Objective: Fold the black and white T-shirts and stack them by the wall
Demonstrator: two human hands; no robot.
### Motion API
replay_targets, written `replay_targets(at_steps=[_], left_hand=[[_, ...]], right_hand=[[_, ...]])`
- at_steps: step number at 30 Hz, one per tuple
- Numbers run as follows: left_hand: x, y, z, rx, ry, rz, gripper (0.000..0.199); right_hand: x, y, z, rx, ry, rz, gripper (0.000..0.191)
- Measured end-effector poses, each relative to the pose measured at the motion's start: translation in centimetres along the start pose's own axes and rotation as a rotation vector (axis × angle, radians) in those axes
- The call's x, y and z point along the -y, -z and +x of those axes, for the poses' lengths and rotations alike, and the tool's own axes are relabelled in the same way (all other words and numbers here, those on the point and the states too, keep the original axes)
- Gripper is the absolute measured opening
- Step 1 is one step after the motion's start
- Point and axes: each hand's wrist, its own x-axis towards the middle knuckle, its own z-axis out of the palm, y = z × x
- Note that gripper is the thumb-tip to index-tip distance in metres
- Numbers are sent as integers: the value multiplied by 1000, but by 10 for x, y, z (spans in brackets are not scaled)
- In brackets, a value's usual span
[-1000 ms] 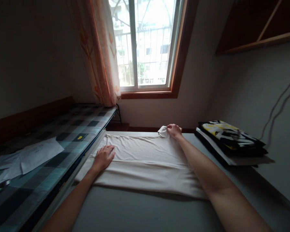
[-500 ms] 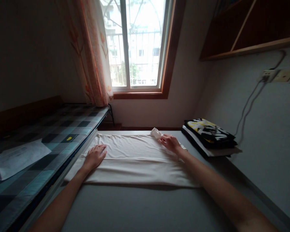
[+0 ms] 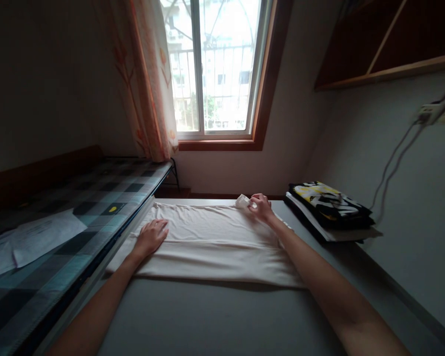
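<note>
A white cloth garment [image 3: 215,252] lies folded lengthwise across the grey table [image 3: 215,316], with light wrinkles and a fold line along its middle. My left hand [image 3: 152,235] rests flat on its left end, fingers spread a little. At the garment's far right corner, my right hand [image 3: 260,206] has its fingers closed on a small bunched whitish piece [image 3: 242,201], which looks like part of the garment. The right forearm passes over the garment's right end and hides some of it.
Folded dark clothes with a yellow and white print [image 3: 330,205] are stacked at the table's right, by the wall. To the left stands a bed with a checked mattress [image 3: 77,247] and papers [image 3: 40,237]. A window and curtain [image 3: 148,79] are beyond.
The view has shifted slightly, moving the scene rightward. My right hand has moved slightly away from me at the far corner and now grips the bunched piece. My left hand stays on the garment.
</note>
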Motion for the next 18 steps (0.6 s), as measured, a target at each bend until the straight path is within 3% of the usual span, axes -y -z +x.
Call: replay_targets(at_steps=[2, 4, 9, 12, 15, 18], left_hand=[[0, 0, 0, 4, 3, -3, 39], [1, -2, 0, 4, -2, -10, 40], [4, -4, 1, -25, -31, -19, 41], [-1, 0, 1, -89, -44, -14, 36], [-15, 5, 3, -137, -76, -72, 33], [-41, 4, 12, -79, -155, -239, 32]], right_hand=[[6, 12, -3, -61, 123, -16, 20], [12, 24, -10, -40, 259, -36, 22], [26, 36, -50, 235, 472, -119, 22], [27, 36, -75, 261, 446, -73, 19], [22, 34, -88, 213, 327, 75, 23], [13, 29, -89, 116, 155, 150, 33]])
